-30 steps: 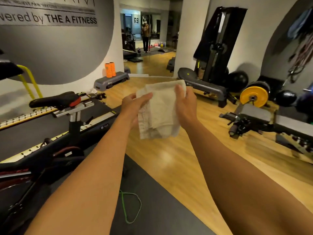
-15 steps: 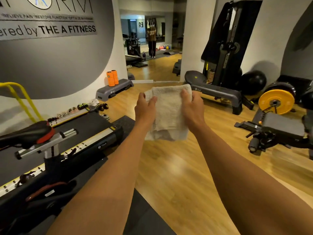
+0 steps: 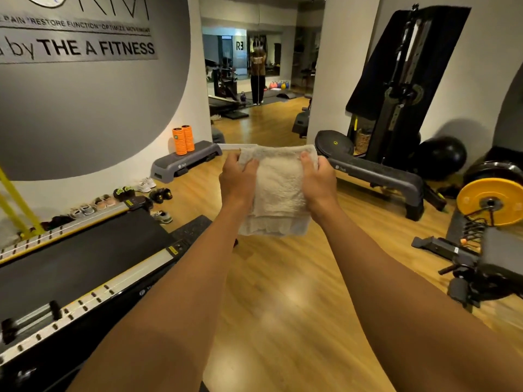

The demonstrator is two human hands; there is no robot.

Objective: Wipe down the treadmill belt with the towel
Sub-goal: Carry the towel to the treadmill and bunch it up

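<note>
Beige terry towel (image 3: 278, 193), folded in several layers, held up in the air in front of the person, above the wooden floor (image 3: 283, 292). Left hand (image 3: 237, 179) grips its upper left edge, with the thumb curled over the front face. The other fingers are behind the cloth, hidden. Right hand (image 3: 319, 179) grips the upper right edge the same way, thumb clamped on the front. Both arms are stretched forward. The lower folds hang loose below the hands.

Treadmill belt (image 3: 79, 258): black, low along the left edge of the floor, between two grey side rails. The towel is well apart from it, not touching.

A row of shoes (image 3: 113, 199) sits on the floor by the wall, just beyond the treadmill's far rail. Two orange foam rollers (image 3: 183, 138) stand upright on the left end of a grey step platform (image 3: 186, 159) against the wall.

Right side of the floor: black bench (image 3: 376, 174), black exercise ball (image 3: 441, 157), yellow weight plate (image 3: 492, 200).
</note>
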